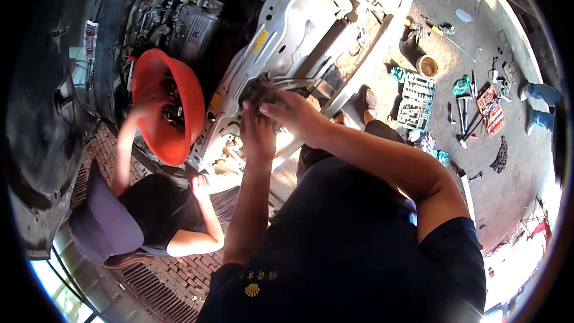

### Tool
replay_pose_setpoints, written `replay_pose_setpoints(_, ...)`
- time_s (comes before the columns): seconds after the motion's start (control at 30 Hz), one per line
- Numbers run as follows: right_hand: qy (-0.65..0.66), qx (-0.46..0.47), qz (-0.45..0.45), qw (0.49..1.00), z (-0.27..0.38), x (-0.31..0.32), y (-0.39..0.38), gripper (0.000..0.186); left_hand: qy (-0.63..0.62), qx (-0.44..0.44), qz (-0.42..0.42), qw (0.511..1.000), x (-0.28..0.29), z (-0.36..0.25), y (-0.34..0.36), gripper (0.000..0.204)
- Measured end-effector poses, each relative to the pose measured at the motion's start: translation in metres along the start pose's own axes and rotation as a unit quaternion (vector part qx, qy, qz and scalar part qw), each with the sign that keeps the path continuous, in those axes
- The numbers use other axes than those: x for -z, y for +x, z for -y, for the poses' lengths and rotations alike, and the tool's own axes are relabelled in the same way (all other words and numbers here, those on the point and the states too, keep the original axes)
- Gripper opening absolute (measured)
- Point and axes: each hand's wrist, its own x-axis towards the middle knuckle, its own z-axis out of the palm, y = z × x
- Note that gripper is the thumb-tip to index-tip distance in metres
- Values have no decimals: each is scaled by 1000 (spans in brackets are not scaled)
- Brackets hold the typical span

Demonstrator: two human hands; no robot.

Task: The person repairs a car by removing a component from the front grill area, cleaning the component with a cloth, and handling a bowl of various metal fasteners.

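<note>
Both hands meet at a dark, latch-like metal part (258, 88) on the silver front crossmember (278, 21) of a car. My left hand (258, 134) comes up from below, its bent fingers closed against the part's near side. From the right, my right hand (296, 118) reaches over with its thumb pointing left and its fingers curled round the part. Shadow and my own fingers hide much of it. To the left, an orange-red basin (198, 107) rests tilted at the engine bay, with dark pieces (173, 106) inside.
A co-worker in a purple-grey cap (107, 221) is close on my left, one hand (152, 98) in the basin. The engine (194, 27) lies beyond. On the right floor are a green socket set (417, 100), a red tool case (491, 110), a can (427, 66) and a hammer (463, 110).
</note>
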Motion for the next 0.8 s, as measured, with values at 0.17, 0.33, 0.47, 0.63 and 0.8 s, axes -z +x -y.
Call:
replay_pose_setpoints(0.17, 2, -11, 9, 1000, -11, 20, 0, 48, 612, -146, 60, 775, -10, 3, 6, 54)
replay_pose_setpoints(0.33, -61, -22, 26, 998, -13, 43, -4, 42, 234, -53, 24, 971, -9, 14, 13, 57)
replay_pose_setpoints(0.47, -4, -54, -145, 988, -23, 63, 7, 31, 103, -14, -8, 995, -6, 11, 15, 67)
replay_pose_setpoints(0.63, 82, -61, -183, 978, -16, 37, 27, 29, 80, 15, -11, 997, -2, 6, 22, 60)
replay_pose_setpoints(0.8, 44, -46, -183, 981, -49, 19, 32, 36, 77, 24, -23, 996, -6, 3, 19, 51)
